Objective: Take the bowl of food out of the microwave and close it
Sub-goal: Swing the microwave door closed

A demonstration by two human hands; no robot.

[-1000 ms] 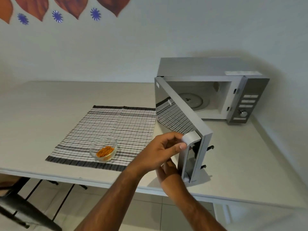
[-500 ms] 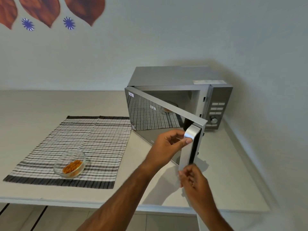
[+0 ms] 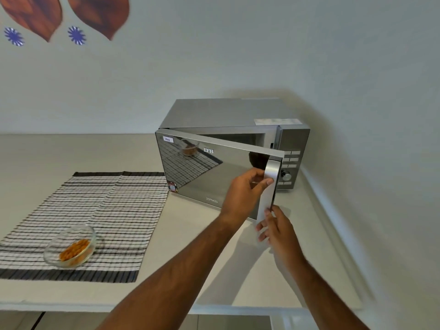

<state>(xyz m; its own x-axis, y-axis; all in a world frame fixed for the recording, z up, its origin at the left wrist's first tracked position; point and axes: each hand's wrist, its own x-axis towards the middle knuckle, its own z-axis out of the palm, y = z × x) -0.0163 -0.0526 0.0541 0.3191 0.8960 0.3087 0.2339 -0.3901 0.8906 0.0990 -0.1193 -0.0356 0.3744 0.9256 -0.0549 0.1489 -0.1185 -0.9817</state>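
Door [image 3: 214, 172] swung nearer shut; left hand [image 3: 240, 196] pinching handle [image 3: 270, 184].

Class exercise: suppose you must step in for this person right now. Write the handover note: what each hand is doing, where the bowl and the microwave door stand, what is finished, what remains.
Left hand: fingers and thumb around the upper part of the door handle.
Right hand: fingertips at the handle's lower end; a firm hold cannot be told.
Glass bowl of food: out of the microwave, resting on the striped cloth on the counter.
Microwave door: partly open, a gap on the handle side.
Done: bowl removed.
Left: push the door fully shut, then release.
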